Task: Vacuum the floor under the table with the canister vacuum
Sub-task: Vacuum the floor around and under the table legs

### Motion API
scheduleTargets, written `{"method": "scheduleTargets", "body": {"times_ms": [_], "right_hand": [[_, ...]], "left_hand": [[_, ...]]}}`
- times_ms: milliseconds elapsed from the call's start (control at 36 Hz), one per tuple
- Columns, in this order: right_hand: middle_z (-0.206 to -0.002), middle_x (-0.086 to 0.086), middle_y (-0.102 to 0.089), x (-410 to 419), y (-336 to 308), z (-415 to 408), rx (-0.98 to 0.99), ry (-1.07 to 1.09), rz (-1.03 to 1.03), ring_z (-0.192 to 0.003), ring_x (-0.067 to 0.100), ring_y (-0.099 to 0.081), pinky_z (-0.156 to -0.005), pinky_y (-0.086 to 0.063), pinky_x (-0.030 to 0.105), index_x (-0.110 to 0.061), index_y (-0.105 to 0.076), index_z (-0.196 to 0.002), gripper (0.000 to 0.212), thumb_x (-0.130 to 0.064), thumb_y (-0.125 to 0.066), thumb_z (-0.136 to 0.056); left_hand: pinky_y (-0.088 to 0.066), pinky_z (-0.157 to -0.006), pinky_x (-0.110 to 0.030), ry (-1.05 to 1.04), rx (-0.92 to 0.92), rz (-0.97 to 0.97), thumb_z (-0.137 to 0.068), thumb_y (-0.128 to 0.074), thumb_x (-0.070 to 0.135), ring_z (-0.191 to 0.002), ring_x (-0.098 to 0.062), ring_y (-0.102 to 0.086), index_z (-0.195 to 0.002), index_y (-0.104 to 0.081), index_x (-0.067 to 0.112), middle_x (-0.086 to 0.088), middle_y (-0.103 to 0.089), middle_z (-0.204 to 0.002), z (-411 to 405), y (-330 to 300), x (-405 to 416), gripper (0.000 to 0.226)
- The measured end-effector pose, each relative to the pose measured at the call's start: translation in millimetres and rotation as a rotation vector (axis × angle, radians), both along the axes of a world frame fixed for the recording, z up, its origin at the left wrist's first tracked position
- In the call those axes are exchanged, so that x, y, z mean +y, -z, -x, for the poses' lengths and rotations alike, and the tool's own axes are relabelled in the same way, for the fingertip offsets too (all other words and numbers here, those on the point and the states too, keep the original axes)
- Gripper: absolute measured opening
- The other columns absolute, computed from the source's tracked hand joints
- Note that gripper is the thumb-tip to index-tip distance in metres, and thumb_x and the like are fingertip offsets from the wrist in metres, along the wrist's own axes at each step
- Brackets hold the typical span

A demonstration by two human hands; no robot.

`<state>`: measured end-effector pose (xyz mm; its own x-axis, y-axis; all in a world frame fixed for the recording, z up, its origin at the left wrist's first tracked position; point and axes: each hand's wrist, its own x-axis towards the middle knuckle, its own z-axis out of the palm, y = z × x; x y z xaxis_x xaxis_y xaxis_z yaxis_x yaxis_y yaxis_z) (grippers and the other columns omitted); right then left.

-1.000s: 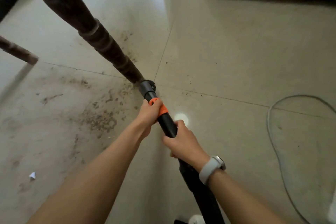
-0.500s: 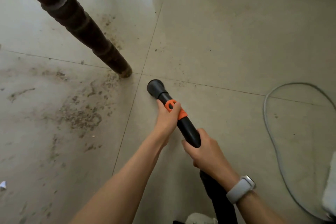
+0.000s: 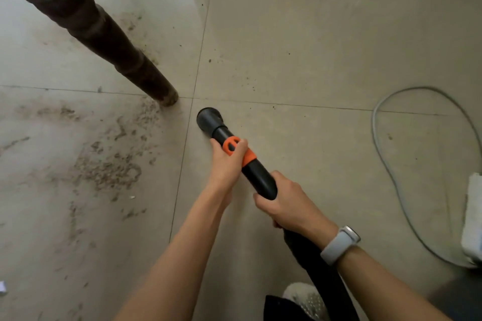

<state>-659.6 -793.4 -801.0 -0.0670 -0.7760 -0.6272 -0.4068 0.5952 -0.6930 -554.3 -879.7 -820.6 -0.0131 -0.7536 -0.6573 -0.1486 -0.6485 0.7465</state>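
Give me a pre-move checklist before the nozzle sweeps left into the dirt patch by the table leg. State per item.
1. Both hands on wand: ok. Left hand grips the orange collar, right hand grips the black tube behind it.
2. Nozzle at the floor: cannot tell; contact is not visible.
3. Nozzle clear of table leg: ok, a gap shows beside the leg's foot.
4. Dirt patch left to clean: not ok, debris remains left of the nozzle.
5. Grey cord out of path: ok, it lies to the right.
6. Suction running: cannot tell.
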Motion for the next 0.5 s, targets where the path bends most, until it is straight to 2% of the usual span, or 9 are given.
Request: {"method": "scheduleTargets", "body": {"times_ms": [111,194,250,278,333,389,444,500], "right_hand": [[-0.075,0.004,-0.061,3,2,-8,0.032,-0.082,-0.018,-0.054,0.026,-0.064,-0.053,-0.055,0.038,-0.021,-0.046,-0.089,0.018,-0.028,-0.061,-0.081],[-0.083,0.008,-0.066,-2,7,-4,0.153,-0.075,0.009,-0.07,0.031,-0.066,-0.067,-0.056,0.043,-0.021,-0.047,-0.095,0.024,-0.034,-0.06,-0.08],[-0.085,0.009,-0.066,-12,10,1,0.199,-0.069,0.032,-0.074,0.032,-0.066,-0.07,-0.055,0.045,-0.02,-0.045,-0.098,0.027,-0.035,-0.06,-0.081],[-0.086,0.008,-0.065,-18,11,3,0.195,-0.072,0.033,-0.073,0.031,-0.066,-0.07,-0.055,0.044,-0.02,-0.045,-0.099,0.028,-0.035,-0.06,-0.081],[-0.086,0.007,-0.064,-30,10,4,0.135,-0.083,0.028,-0.068,0.029,-0.066,-0.066,-0.057,0.042,-0.019,-0.044,-0.101,0.03,-0.036,-0.061,-0.082],[-0.083,0.005,-0.063,-39,8,2,0.063,-0.073,0.014,-0.06,0.025,-0.067,-0.054,-0.057,0.035,-0.017,-0.045,-0.101,0.032,-0.038,-0.062,-0.084],[-0.08,0.004,-0.062,-43,7,-1,0.066,-0.062,0.011,-0.055,0.023,-0.066,-0.047,-0.053,0.03,-0.016,-0.046,-0.099,0.033,-0.041,-0.061,-0.084],[-0.08,0.004,-0.062,-42,8,1,0.138,-0.06,0.029,-0.057,0.025,-0.066,-0.054,-0.056,0.036,-0.018,-0.046,-0.099,0.032,-0.043,-0.06,-0.084]], "left_hand": [[-0.046,-0.102,-0.044,-0.041,-0.018,0.02,-0.093,-0.058,0.03,-0.109,-0.019,-0.058,-0.147,-0.027,0.02,-0.006,-0.056,-0.122,-15,-1,12,0.063],[-0.04,-0.107,-0.045,-0.012,-0.045,0.019,-0.093,-0.058,0.033,-0.118,-0.022,-0.053,-0.15,-0.018,0.014,-0.008,-0.051,-0.132,-7,1,7,0.073],[-0.038,-0.107,-0.038,0.024,-0.056,0.023,-0.093,-0.058,0.035,-0.119,-0.02,-0.051,-0.151,-0.014,0.011,-0.007,-0.051,-0.134,0,3,4,0.077],[-0.038,-0.103,-0.03,0.038,-0.067,0.031,-0.093,-0.057,0.034,-0.114,-0.016,-0.053,-0.15,-0.016,0.009,-0.005,-0.053,-0.13,2,4,3,0.075],[-0.041,-0.084,-0.016,0.057,-0.085,0.051,-0.094,-0.057,0.031,-0.094,-0.001,-0.056,-0.142,-0.027,0.009,0.004,-0.058,-0.111,2,7,3,0.061],[-0.04,-0.07,-0.007,0.064,-0.09,0.051,-0.094,-0.057,0.031,-0.085,0.007,-0.054,-0.133,-0.037,0.016,0.008,-0.057,-0.102,-4,9,4,0.047],[-0.038,-0.083,-0.014,0.073,-0.106,0.061,-0.093,-0.057,0.037,-0.097,0.001,-0.054,-0.142,-0.035,0.022,0.007,-0.058,-0.113,-12,10,8,0.056],[-0.035,-0.097,-0.026,0.088,-0.167,0.07,-0.093,-0.055,0.043,-0.119,-0.009,-0.048,-0.148,-0.031,0.025,0.001,-0.048,-0.135,-23,13,12,0.063]]}}
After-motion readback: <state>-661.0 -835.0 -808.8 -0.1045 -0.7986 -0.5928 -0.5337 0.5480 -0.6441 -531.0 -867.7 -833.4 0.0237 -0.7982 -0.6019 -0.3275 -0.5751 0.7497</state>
